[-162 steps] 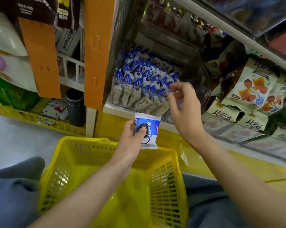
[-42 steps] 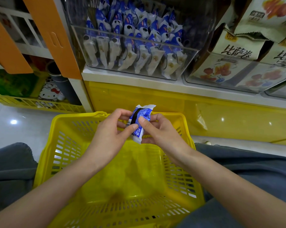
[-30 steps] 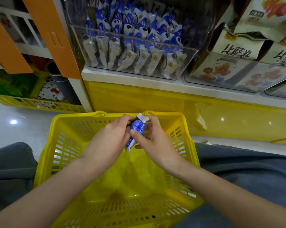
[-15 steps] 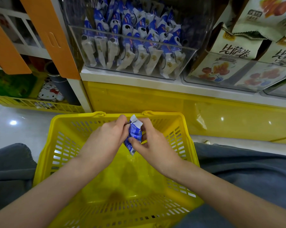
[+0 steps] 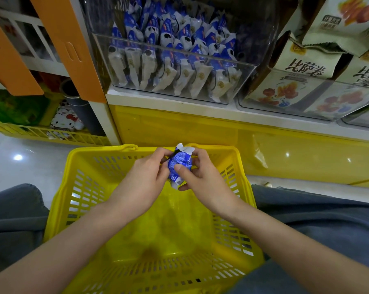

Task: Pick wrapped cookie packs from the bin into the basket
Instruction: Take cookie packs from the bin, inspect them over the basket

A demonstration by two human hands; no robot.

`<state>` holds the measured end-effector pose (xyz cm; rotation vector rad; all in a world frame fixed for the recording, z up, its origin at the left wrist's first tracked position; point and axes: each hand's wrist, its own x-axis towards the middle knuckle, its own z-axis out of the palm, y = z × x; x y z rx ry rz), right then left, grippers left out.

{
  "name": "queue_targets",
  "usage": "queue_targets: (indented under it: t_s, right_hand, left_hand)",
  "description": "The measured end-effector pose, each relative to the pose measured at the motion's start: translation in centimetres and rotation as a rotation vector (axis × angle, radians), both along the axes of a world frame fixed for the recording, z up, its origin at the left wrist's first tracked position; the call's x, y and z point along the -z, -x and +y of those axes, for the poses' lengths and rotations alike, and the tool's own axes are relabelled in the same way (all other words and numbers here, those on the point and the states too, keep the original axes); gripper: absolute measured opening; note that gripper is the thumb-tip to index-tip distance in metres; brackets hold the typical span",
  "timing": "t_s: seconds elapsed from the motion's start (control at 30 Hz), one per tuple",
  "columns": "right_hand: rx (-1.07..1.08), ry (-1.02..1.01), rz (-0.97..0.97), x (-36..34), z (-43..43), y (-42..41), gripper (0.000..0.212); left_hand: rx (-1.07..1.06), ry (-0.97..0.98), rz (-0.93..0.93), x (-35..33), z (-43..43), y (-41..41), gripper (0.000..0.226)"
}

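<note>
A blue and white wrapped cookie pack [image 5: 180, 163] is held upright above the far end of the yellow basket [image 5: 77, 166]. My left hand [image 5: 144, 177] pinches its left side and my right hand [image 5: 198, 177] pinches its right side, thumb on the front. The basket sits between my legs and I see nothing inside it. On the shelf above, a clear bin [image 5: 253, 66] holds several more blue and white cookie packs [image 5: 175, 58] standing in rows.
A second clear bin [image 5: 306, 107] of pale snack bags sits to the right on the white shelf edge [image 5: 158, 100]. A yellow panel [image 5: 200, 132] runs below the shelf. Orange panels [image 5: 69, 49] and a low yellow rack [image 5: 41, 134] stand at the left.
Both hands have kept hold of the pack over the basket's far end. The pack has turned from edge-on to show its blue face, and it looks more crumpled than a second ago.
</note>
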<state>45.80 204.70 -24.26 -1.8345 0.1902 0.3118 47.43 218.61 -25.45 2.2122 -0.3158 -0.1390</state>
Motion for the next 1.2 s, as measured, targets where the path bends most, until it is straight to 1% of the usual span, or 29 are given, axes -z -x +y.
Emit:
queue_targets:
  t_s: [0.1,0.17,0.23,0.33,0.4,0.43,0.5,0.53,0.63,0.7,0.73,0.77,0.87,0.93,1.03,1.13,1.2]
  right_hand:
    - [-0.008,0.119,-0.067,-0.1,-0.1,-0.2,0.052]
    - [-0.016,0.136,-0.084,-0.2,-0.1,-0.4,0.060]
    - [-0.041,0.058,-0.063,-0.3,0.0,-0.6,0.058]
    - [-0.051,-0.016,-0.042,-0.4,0.1,-0.9,0.053]
    - [-0.018,-0.025,-0.058,-0.5,-0.2,-1.2,0.054]
    - [-0.008,0.002,-0.082,-0.5,-0.4,-1.3,0.054]
    - [-0.014,0.135,-0.148,-0.4,-0.6,-1.2,0.058]
    - [-0.030,0.222,-0.189,-0.3,-0.7,-1.0,0.060]
    - [-0.106,0.431,-0.313,0.2,-0.7,-0.4,0.068]
    - [-0.127,0.466,-0.333,0.1,-0.6,-0.2,0.074]
    - [-0.124,0.441,-0.323,0.0,-0.5,-0.3,0.074]
    - [-0.111,0.385,-0.299,-0.3,-0.5,-0.4,0.069]
    - [-0.027,0.143,-0.188,-1.2,-0.4,-1.0,0.039]
    - [0.001,0.066,-0.160,-1.6,-0.7,-1.3,0.025]
    - [-0.024,0.079,-0.208,-2.2,-1.1,-1.6,0.009]
    - [-0.025,0.077,-0.276,-2.6,-1.1,-1.4,0.005]
    - [-0.025,0.135,-0.375,-2.6,-1.1,-1.2,0.005]
  left_hand:
    - [-0.031,0.177,0.154,-0.3,-0.2,-0.2,0.022]
    - [-0.075,0.313,0.273,-0.6,-0.3,-0.4,0.028]
    - [-0.106,0.402,0.364,-0.8,-0.5,-0.5,0.031]
    - [-0.135,0.559,0.472,-1.2,-0.8,-0.7,0.026]
    - [-0.163,0.691,0.553,-1.6,-1.0,-0.9,0.023]
    - [-0.143,0.729,0.581,-1.6,-1.0,-0.9,0.028]
    - [-0.059,0.700,0.554,-1.5,-1.0,-0.7,0.037]
    - [-0.027,0.671,0.526,-1.5,-1.1,-0.4,0.034]
    - [-0.031,0.641,0.464,-1.5,-1.3,-0.1,0.005]
    - [-0.063,0.583,0.400,-1.5,-1.2,-0.2,0.010]
    - [-0.080,0.556,0.376,-1.6,-1.1,-0.4,0.013]
    - [-0.100,0.549,0.368,-1.6,-1.0,-0.5,0.016]
    - [-0.134,0.603,0.421,-1.9,-0.6,-1.1,0.020]
    - [-0.127,0.589,0.437,-2.0,-0.5,-1.2,0.022]
    - [-0.080,0.619,0.481,-2.2,-0.5,-1.1,0.021]
    - [-0.097,0.704,0.539,-2.4,-0.7,-1.0,0.026]
    - [-0.122,0.759,0.576,-2.6,-0.8,-1.1,0.027]
